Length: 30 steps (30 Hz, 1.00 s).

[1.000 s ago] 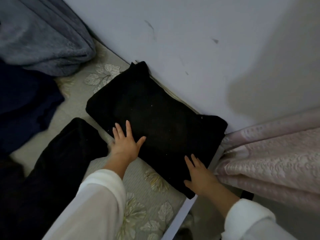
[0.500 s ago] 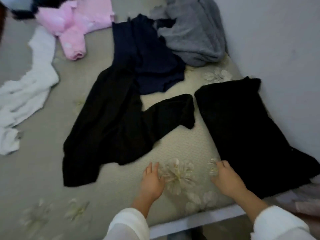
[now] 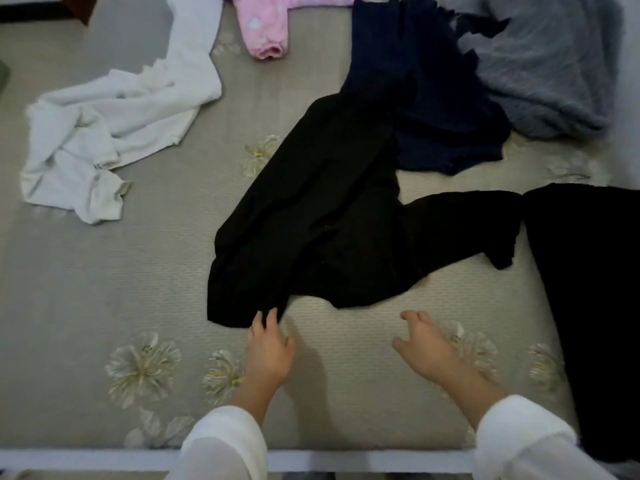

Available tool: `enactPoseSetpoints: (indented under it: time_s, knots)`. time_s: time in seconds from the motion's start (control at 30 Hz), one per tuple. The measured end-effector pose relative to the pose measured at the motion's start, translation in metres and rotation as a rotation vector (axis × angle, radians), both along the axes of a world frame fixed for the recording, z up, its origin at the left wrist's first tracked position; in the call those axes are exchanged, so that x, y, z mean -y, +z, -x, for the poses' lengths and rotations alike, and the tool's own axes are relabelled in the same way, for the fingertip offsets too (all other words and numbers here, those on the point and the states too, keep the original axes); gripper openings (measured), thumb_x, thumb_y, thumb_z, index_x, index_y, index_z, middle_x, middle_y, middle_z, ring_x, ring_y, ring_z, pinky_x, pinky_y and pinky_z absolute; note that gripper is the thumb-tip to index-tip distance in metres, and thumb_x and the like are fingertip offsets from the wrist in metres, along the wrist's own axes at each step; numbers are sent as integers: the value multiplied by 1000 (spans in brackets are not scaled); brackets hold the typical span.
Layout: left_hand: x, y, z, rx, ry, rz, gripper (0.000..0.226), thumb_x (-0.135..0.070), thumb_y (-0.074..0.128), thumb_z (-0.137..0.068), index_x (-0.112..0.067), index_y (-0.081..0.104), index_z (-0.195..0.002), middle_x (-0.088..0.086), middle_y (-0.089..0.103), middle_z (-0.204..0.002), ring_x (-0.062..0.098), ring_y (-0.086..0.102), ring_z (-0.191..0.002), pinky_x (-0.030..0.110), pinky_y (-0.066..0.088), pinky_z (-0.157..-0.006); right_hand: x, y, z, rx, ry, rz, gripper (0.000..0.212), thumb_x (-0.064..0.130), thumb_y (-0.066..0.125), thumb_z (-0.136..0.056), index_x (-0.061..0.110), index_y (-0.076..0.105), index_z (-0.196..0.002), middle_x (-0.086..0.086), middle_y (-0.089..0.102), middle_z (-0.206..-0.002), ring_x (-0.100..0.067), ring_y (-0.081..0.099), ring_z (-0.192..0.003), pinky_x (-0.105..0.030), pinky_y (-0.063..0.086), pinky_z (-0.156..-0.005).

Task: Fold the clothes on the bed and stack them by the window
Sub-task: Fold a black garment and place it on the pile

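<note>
I see my left hand [image 3: 268,344] touching the black garment's [image 3: 329,230] six o'clock hem; whether its grip pinches, I cannot tell. My right hand [image 3: 424,344] hangs loose, empty. The folded black piece [image 3: 588,289] at three o'clock is cut off.

No text, labels, brands or numbers were readable on the clothes [image 3: 311,220] or the mattress [image 3: 104,271]; frame partly blurred.

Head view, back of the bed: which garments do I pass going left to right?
white garment → pink garment → navy garment → grey garment
</note>
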<state>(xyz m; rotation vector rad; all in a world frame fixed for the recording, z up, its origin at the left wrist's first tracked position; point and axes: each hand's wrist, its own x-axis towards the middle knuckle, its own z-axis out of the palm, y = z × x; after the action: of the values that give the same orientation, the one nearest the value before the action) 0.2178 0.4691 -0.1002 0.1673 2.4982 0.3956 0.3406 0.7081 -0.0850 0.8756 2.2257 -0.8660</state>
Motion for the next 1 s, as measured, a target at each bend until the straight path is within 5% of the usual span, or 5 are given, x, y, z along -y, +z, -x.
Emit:
enactPoseSetpoints:
  time_s: [0.17, 0.4, 0.53, 0.73, 1.0]
  knots:
    - [40, -23, 46, -30, 595, -135, 84, -19, 67, -85, -9, 15, -150, 29, 20, -148, 42, 29, -132, 46, 28, -109, 52, -38, 60, -67, -348, 39, 64, 23, 61, -90, 6, 32, -144, -15, 42, -140, -31, 46, -124, -37, 40, -102]
    - [46, -43, 92, 476, 1555, -669, 48, -19, 62, -90, -8, 46, -133, 9, 58, -122, 20, 59, -89, 33, 50, -80, 75, -47, 130, -179, -1674, 521, 22, 10, 66, -88, 7, 54, -106, -11, 57, -79, -16, 57, -66, -26, 49, -60]
    - [48, -26, 116, 611, 1539, -872, 42, -24, 52, -97, -14, 46, -137, 9, 58, -127, 24, 59, -101, 36, 50, -87, 52, -22, 147, -267, -1650, 592, 19, 10, 62, -87, 7, 60, -106, -7, 60, -76, -15, 56, -64, -26, 48, -61]
    - [67, 19, 134, 471, 1365, -879, 34, -22, 50, -99, -13, 48, -132, 9, 58, -122, 23, 58, -101, 29, 48, -65, 24, 41, 130, -531, -1574, 593, 43, 5, 51, -93, 11, 46, -135, -13, 60, -125, -29, 60, -110, -43, 53, -85]
    - [81, 123, 100, 353, 505, -382, 22, -9, 67, -85, 1, 57, -102, 15, 65, -77, 22, 64, -57, 28, 51, -47, 20, 171, 111, -733, -850, 22, 27, 17, 68, -84, -8, 58, -88, -6, 57, -70, -12, 53, -62, -25, 40, -58]
